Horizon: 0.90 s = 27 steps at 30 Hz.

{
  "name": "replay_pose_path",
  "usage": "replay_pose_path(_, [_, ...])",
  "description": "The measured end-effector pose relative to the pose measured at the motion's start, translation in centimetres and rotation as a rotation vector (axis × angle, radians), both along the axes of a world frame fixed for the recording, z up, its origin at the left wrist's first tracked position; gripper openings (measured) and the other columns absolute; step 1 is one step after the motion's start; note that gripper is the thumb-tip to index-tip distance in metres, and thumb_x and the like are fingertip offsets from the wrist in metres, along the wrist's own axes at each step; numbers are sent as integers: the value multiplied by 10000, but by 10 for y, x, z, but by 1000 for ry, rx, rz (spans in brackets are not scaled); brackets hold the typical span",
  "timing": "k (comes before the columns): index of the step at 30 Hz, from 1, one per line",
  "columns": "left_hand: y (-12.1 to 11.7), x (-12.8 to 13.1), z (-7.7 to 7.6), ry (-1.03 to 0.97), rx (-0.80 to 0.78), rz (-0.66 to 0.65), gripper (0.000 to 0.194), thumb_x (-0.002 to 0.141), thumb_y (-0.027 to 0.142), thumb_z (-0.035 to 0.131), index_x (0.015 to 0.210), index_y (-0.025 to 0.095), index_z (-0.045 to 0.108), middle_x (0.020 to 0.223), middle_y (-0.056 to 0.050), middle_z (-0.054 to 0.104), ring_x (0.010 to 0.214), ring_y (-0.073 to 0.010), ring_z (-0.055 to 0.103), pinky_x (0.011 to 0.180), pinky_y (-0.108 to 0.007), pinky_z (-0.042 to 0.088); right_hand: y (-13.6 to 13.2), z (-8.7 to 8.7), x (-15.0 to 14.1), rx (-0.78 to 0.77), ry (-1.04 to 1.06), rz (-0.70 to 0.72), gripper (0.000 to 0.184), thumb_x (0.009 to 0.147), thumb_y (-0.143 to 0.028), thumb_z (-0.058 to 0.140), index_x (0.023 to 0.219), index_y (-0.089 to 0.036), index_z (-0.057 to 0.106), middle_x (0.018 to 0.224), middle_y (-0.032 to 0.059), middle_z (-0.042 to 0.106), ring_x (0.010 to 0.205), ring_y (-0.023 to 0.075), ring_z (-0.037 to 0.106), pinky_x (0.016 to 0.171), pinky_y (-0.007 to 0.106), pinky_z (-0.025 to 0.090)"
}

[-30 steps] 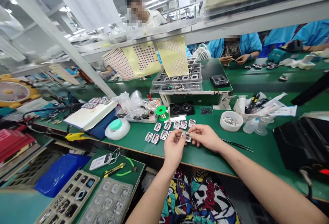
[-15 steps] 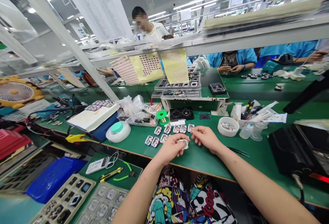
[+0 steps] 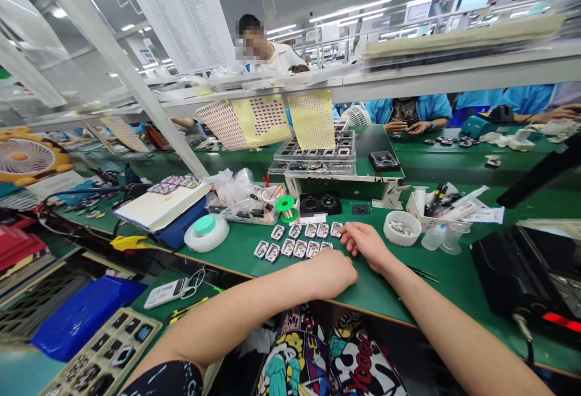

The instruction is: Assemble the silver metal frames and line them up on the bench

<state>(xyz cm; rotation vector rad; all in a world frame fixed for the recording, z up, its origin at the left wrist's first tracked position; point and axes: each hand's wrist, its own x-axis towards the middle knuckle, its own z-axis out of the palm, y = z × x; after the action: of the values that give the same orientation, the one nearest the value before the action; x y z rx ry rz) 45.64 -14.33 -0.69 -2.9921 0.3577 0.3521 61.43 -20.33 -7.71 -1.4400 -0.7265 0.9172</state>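
Note:
Two rows of small silver-framed housings, like watch cases, lie on the green bench; one housing (image 3: pixel 336 229) is at the right end of the back row. My left hand (image 3: pixel 333 273) is low over the bench just in front of the rows, its back toward me and its fingers curled under. Whatever it holds is hidden, and it partly covers the front row's right end. Beside that back-row housing, my right hand (image 3: pixel 365 244) has its fingers bent together; I cannot make out anything in them. Dark tweezers (image 3: pixel 424 273) lie to the right of my right forearm.
A white round bowl of small parts (image 3: pixel 402 228) stands right of my hands, with a holder of pens and syringes (image 3: pixel 445 202) behind. Solder spool (image 3: pixel 285 205), white tape roll (image 3: pixel 206 232) and black device (image 3: pixel 521 275) surround the work area. Co-workers sit across the bench.
My left hand has swung right and turned over, and the housing it held is out of sight. More of the front row shows. My right hand has stayed nearly in place.

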Motion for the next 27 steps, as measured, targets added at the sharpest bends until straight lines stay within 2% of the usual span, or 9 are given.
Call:
replay_pose_path(9, [-9, -5, 1, 12, 50, 0, 87, 882, 68, 684, 870, 125, 747, 808, -132, 733, 754, -273, 744, 611, -334, 541, 1, -1, -3, -24, -2, 13, 429, 923, -588, 663, 898, -166, 733, 765, 53, 706, 544, 109, 553, 425, 203, 404])
replay_pose_path(15, [-10, -5, -6, -2, 30, -1, 85, 822, 47, 742, 824, 131, 745, 822, -145, 756, 767, -288, 749, 611, -346, 560, 0, 0, -6, -27, -29, 42, 367, 920, -531, 662, 879, -174, 738, 759, 48, 703, 559, 114, 560, 430, 203, 409])
replay_pose_path(22, [-7, -3, -14, -5, 9, 5, 104, 846, 45, 698, 827, 134, 747, 816, -141, 752, 740, -299, 751, 575, -363, 548, -1, -3, -7, -31, -69, 58, 281, 907, -444, 635, 894, -185, 743, 771, 31, 704, 562, 109, 563, 436, 201, 417])
replay_pose_path(27, [-10, -5, -22, -45, 47, -9, 72, 840, 62, 721, 844, 124, 757, 811, -158, 745, 752, -267, 739, 613, -328, 554, -1, -4, -7, -34, -93, 68, 276, 912, -431, 620, 894, -183, 740, 767, 28, 703, 557, 110, 565, 431, 203, 419])
